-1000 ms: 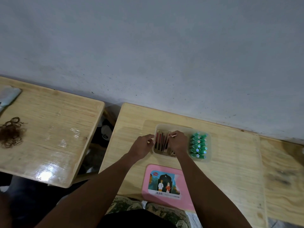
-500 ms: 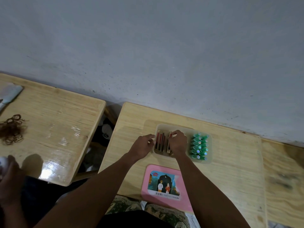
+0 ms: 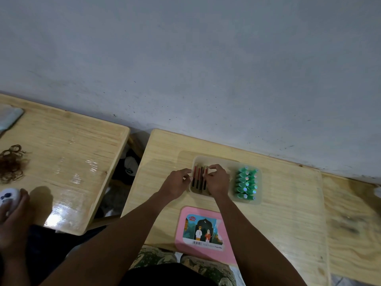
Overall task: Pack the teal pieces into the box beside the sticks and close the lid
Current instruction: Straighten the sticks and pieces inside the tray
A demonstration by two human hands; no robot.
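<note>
A clear plastic box (image 3: 258, 183) sits on the small wooden table (image 3: 288, 203). Its right side holds several teal pieces (image 3: 246, 182) in rows. Its left side holds dark red and brown sticks (image 3: 198, 178) standing side by side. My left hand (image 3: 177, 184) rests at the box's left edge, fingertips on the outer sticks. My right hand (image 3: 217, 180) lies over the middle of the box, fingers pinched on the sticks. The pink lid (image 3: 203, 230) with a picture label lies flat near the table's front edge.
A second wooden table (image 3: 61, 162) stands to the left with a brown tangle (image 3: 11, 164) on it. Another person's hand (image 3: 10, 219) holds a white object at the lower left. A grey wall rises behind. A wooden board (image 3: 354, 223) lies at the right.
Both my hands shifted slightly on the sticks, the left fingers closing in on them. Another person's hand came into view at the lower left.
</note>
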